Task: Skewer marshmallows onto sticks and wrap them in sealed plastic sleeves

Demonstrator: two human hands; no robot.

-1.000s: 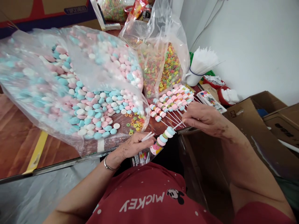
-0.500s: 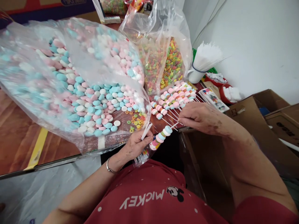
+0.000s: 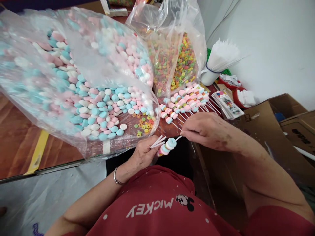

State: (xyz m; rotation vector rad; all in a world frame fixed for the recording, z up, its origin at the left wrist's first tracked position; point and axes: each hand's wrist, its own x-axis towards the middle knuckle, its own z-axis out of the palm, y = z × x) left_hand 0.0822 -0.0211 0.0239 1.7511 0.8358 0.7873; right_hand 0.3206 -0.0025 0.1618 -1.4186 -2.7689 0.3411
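Note:
My right hand (image 3: 208,131) pinches the white stick of a candy skewer (image 3: 167,146) strung with pink, blue and white discs, just off the table's front edge. My left hand (image 3: 142,154) is closed around spare white sticks (image 3: 157,142) and a small clear printed wrapper, which the skewer's lower end enters. A large clear bag of pink, blue and white disc candies (image 3: 93,98) lies open just beyond my left hand. Finished skewers (image 3: 184,101) lie piled on the table beyond my right hand.
A clear bag of coloured ring candies (image 3: 177,65) stands behind the skewer pile. A white cup of sticks (image 3: 216,62) is at the back right, with a stack of printed wrappers (image 3: 227,105) and red bowls (image 3: 242,98) near it. Open cardboard boxes (image 3: 283,124) are at right.
The skewer has slid further into the wrapper in my left hand; fewer candies show outside it. My right hand has moved left and slightly down toward my left hand.

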